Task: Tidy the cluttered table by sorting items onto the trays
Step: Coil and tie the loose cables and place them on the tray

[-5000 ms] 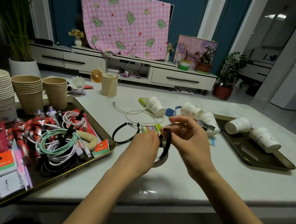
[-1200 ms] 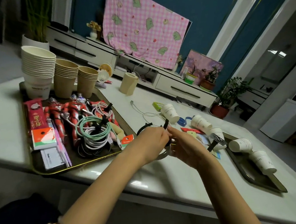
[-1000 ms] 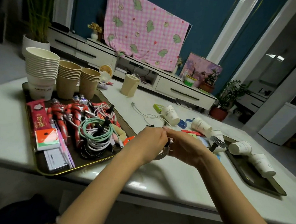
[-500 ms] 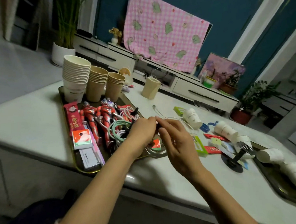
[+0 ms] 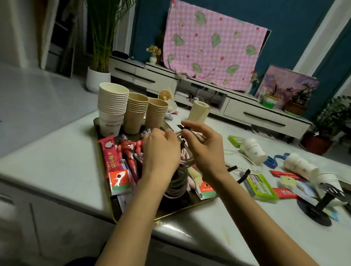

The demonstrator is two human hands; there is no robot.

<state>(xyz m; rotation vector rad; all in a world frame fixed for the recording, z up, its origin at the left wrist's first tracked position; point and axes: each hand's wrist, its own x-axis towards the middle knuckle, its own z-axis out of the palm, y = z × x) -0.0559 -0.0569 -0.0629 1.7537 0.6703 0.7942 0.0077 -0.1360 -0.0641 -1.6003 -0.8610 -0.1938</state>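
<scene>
Hands meet over the left tray (image 5: 176, 212), which sits on the white table (image 5: 48, 162). The left hand (image 5: 160, 152) keeps a narrow grip, its fingers curled onto one side of a grey cable coil (image 5: 187, 160) held in the air between both hands. The right hand (image 5: 205, 149) pinches the same coil at its black strap (image 5: 183, 128), forefinger above and thumb below. Under them the tray carries more coiled cables (image 5: 177, 184), red toy figures (image 5: 128, 150), a red box (image 5: 109, 156) and three cup stacks (image 5: 113, 106) at its far end. To the right, white paper cups (image 5: 252, 149) lie tipped on the table near a green box (image 5: 257, 184).
</scene>
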